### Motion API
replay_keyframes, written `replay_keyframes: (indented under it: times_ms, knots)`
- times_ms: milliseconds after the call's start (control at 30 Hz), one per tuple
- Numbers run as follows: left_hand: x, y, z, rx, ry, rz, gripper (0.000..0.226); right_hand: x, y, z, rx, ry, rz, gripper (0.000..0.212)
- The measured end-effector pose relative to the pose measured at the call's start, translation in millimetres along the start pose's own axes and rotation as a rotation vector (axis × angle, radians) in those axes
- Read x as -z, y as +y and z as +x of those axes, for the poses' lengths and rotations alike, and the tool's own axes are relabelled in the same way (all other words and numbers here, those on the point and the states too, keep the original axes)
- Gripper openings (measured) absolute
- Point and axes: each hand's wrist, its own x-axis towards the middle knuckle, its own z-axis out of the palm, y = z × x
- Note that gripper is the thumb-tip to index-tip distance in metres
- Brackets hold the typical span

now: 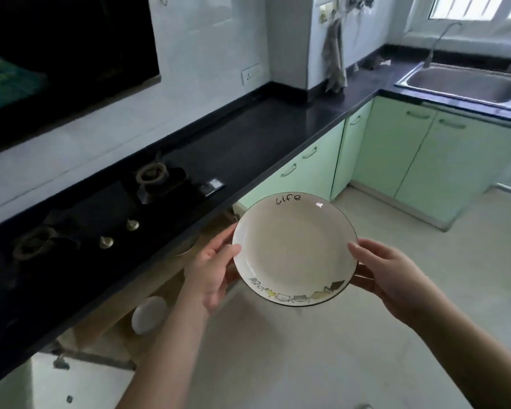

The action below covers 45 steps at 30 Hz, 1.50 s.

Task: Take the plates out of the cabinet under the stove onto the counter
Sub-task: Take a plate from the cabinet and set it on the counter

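A cream plate with a dark rim, the word "Life" and small cartoon figures is held level in the air in front of the black counter. My left hand grips its left edge, thumb on top. My right hand grips its right edge, thumb over the rim and fingers underneath. Below the stove the cabinet stands open, and a white plate stands on edge inside it.
The counter runs right past a small dark device into a corner, then to a steel sink with a tap. Pale green cabinet doors line the base. A cloth hangs on the wall. Light floor lies beneath the plate.
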Motion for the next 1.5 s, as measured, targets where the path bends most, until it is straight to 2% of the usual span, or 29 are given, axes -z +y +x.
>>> replay_keyframes:
  times_ms: [267,400,633,900,1200,1300,1500]
  knots:
    - [-166,-2,49,0.009,-0.078,0.02,0.036,147,-42,26,0.025,0.101,0.151,0.018]
    - [-218,-2,70,0.015,-0.084,0.03,0.037,197,-61,49,0.062,0.092,0.236,0.023]
    - [-243,0,120,0.018,-0.004,-0.035,0.028,219,-75,121,0.062,0.056,0.242,0.02]
    - [-250,24,217,-0.02,-0.072,-0.016,0.028,226,-106,231,0.033,0.02,0.192,0.024]
    - [-294,50,327,0.005,-0.126,-0.025,0.029,261,-146,329,0.025,0.046,0.158,0.024]
    - [-310,52,365,0.016,-0.131,-0.008,0.028,275,-149,370,-0.011,0.048,0.189,0.032]
    - [-344,55,437,0.04,-0.034,-0.015,0.029,304,-172,469,-0.077,-0.027,0.175,0.037]
